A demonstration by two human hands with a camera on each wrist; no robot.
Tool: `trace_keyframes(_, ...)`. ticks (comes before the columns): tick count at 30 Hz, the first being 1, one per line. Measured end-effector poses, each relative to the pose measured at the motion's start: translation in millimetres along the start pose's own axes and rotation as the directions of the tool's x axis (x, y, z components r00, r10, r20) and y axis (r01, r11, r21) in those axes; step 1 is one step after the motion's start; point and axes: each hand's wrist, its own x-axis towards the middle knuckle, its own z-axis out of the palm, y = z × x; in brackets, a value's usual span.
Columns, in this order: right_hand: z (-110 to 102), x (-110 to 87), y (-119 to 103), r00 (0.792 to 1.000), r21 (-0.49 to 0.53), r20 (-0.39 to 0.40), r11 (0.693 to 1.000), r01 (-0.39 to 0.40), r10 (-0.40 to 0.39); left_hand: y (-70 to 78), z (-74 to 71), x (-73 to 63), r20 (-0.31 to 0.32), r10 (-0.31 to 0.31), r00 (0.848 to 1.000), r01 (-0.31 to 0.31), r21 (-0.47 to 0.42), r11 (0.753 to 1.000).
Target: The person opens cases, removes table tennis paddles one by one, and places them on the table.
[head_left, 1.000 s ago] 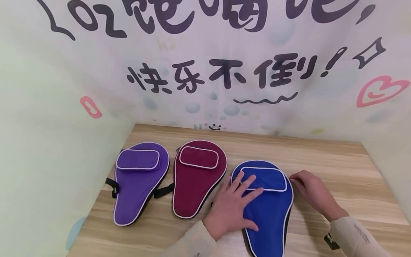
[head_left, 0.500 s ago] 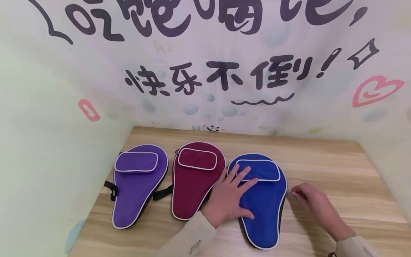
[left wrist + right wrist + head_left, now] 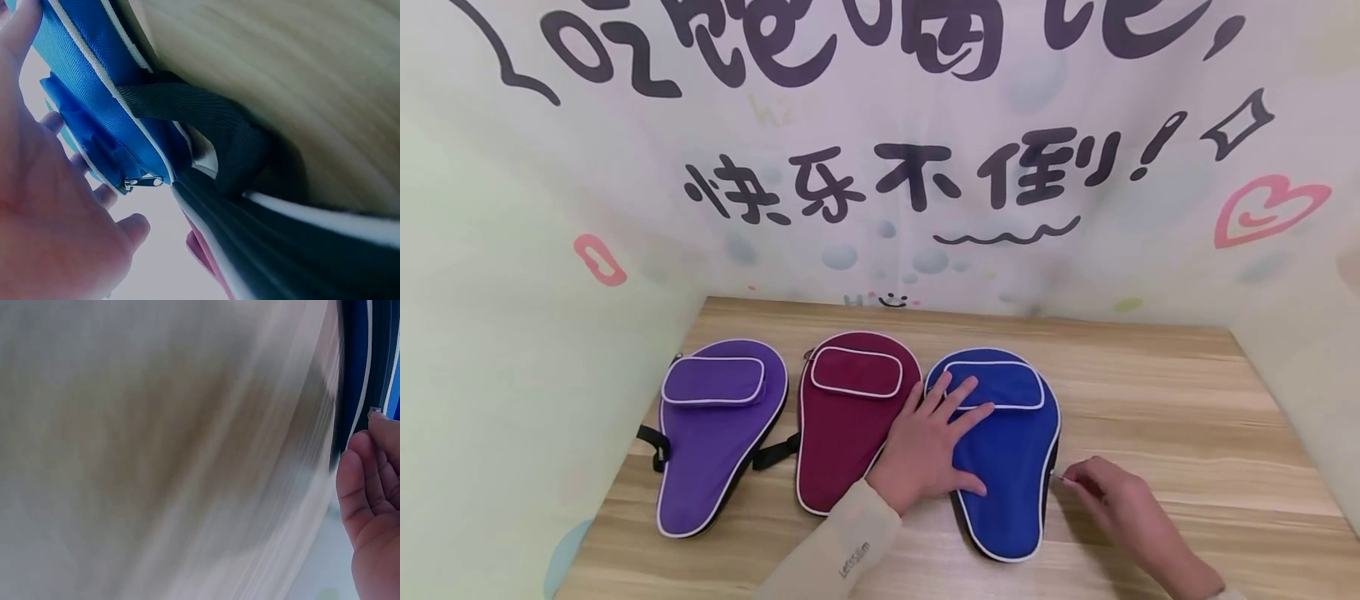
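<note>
A blue table tennis bat case (image 3: 1007, 467) with white piping lies on the wooden table, its round end away from me. My left hand (image 3: 925, 454) rests on it with fingers spread, fingertips over the front pocket (image 3: 1011, 386). At the case's right side, my right hand (image 3: 1116, 500) pinches a small metal zipper pull (image 3: 374, 410) between thumb and forefinger. In the left wrist view, a black strap (image 3: 187, 103) loops from the blue case's side, and the pocket has its own zipper pull (image 3: 150, 182).
Left of the blue case lie a dark red case (image 3: 842, 433) of the same shape, close beside it, and a purple case (image 3: 707, 450) further left. Black straps stick out from their left sides. A printed wall (image 3: 820, 275) stands behind the wooden table (image 3: 1165, 383).
My right hand has moved along the blue case's right edge toward its narrow end with the zipper pull. The blue case has slid left and away from me, closer to the dark red case.
</note>
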Motion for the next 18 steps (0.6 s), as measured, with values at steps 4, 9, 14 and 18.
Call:
trace_keyframes(4, 2.0, -7.3, -15.4, 0.998, 0.039, 0.054, 0.998, -0.042, 0.04, -1.4, -0.9, 4.3, 0.013, -0.012, 1.0, 0.012, 0.009, 1.0)
trace_keyframes(9, 2.3, -16.9, -38.5, 0.961, 0.036, 0.178, 0.975, -0.22, 0.211, -2.3, -1.8, 8.2, 0.03, -0.031, 0.999, 0.03, 0.01, 0.999)
trace_keyframes(14, 2.9, -28.9, -53.7, 0.933, 0.092, 0.249, 0.952, -0.292, 0.261, -1.8, -3.3, 9.9, 0.045, -0.034, 0.998, 0.034, 0.011, 0.999)
trace_keyframes(18, 5.1, -34.7, -61.6, 0.901, 0.138, 0.334, 0.932, -0.336, 0.276, -1.2, -5.5, 9.7, 0.047, -0.034, 0.998, 0.033, 0.018, 0.999)
